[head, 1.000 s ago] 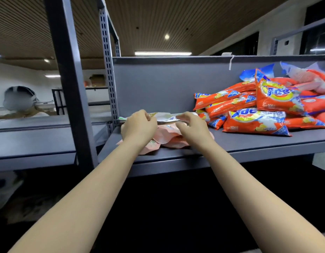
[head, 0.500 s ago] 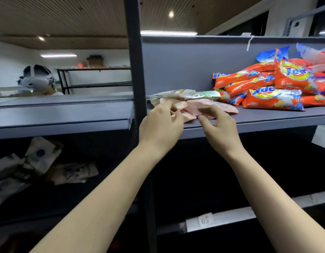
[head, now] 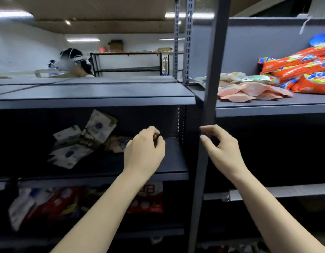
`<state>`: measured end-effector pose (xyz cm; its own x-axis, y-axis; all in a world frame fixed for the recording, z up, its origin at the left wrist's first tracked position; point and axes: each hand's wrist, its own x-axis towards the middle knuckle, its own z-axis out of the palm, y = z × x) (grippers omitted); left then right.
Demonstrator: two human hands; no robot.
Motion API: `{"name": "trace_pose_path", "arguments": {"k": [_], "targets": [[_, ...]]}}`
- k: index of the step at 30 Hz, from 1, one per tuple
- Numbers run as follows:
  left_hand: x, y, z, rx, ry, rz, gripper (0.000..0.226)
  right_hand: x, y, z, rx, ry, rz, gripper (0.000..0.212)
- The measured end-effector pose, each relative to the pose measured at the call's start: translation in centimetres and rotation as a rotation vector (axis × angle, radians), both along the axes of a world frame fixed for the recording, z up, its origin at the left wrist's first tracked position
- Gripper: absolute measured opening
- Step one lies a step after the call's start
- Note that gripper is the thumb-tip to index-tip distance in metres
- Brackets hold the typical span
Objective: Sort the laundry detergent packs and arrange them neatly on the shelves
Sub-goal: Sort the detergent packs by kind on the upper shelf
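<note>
Hands (head: 224, 152) empty, curled — pink packs (head: 252, 90) shelved

**Packs across two shelving bays**

An upright post (head: 209, 99) divides the bays. Right of it, on the upper shelf (head: 273, 108), flat pouches (head: 249, 91) lie before a heap of detergent bags (head: 304, 73). Left, a lower shelf (head: 174, 159) holds tumbled packs (head: 81, 139), with more packs (head: 48, 203) beneath.

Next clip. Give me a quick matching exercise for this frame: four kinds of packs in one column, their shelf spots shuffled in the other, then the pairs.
Packs
1. orange packs
2. pink packs
3. white packs
4. red packs

Places
A. middle left shelf, in a loose heap
B. top right shelf, far right, piled
C. bottom left shelf
D. top right shelf, beside the grey post

Pairs: 1-B, 2-D, 3-A, 4-C
</note>
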<state>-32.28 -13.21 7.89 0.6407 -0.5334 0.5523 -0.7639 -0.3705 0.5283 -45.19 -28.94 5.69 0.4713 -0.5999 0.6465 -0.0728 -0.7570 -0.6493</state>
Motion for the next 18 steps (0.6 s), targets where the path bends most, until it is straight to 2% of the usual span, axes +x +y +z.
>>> {"name": "trace_pose_path", "arguments": {"k": [8, 18], "targets": [[5.7, 8.0, -3.9, 0.103, 0.030, 0.148, 0.016, 6.2, 6.0, -4.3, 0.045, 0.139, 0.144, 0.021], [14.8, 11.9, -7.5, 0.192, 0.104, 0.337, 0.018, 14.6, 6.9, -8.0, 0.122, 0.302, 0.203, 0.023]]}}
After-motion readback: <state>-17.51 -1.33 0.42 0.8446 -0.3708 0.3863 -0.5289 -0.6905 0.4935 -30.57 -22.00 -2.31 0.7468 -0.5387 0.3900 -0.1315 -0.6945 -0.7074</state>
